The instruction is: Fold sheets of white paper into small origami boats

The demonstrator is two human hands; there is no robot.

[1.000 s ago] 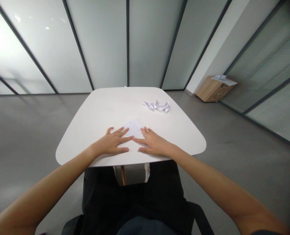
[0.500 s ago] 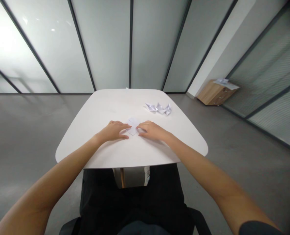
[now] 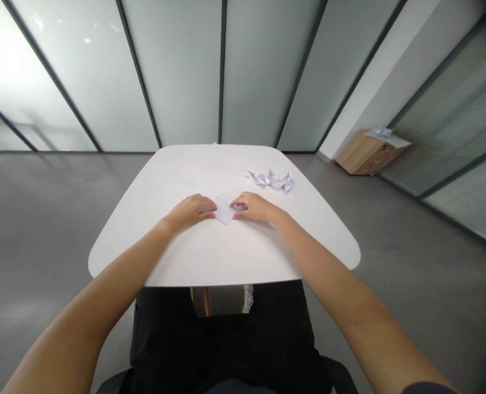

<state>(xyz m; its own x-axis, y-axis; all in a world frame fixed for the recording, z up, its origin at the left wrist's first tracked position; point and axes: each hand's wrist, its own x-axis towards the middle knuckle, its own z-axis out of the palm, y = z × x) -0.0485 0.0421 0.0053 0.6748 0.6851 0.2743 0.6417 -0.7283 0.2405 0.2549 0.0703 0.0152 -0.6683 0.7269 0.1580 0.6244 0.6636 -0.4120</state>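
A small folded piece of white paper (image 3: 224,212) lies on the white table, one corner pointing toward me. My left hand (image 3: 192,209) pinches its left side between thumb and fingers. On the opposite side, my right hand (image 3: 254,207) grips the right edge, with fingers curled and thumb close beneath. Parts of the paper's two side corners are hidden by my fingers. Beyond my right hand sit several folded white paper figures (image 3: 272,179) with pointed tips, grouped close together.
The white table (image 3: 173,262) has rounded corners, and its near edge is just above my lap. A wooden cabinet (image 3: 368,154) with papers (image 3: 388,137) on top stands on the floor at the right. Frosted glass panels (image 3: 259,71) close off the far side.
Both thumbs have come up to the fingers, closing on the paper's sides. The paper's near part now looks smoother, and its visible fold lines have changed. The camera view has shifted slightly.
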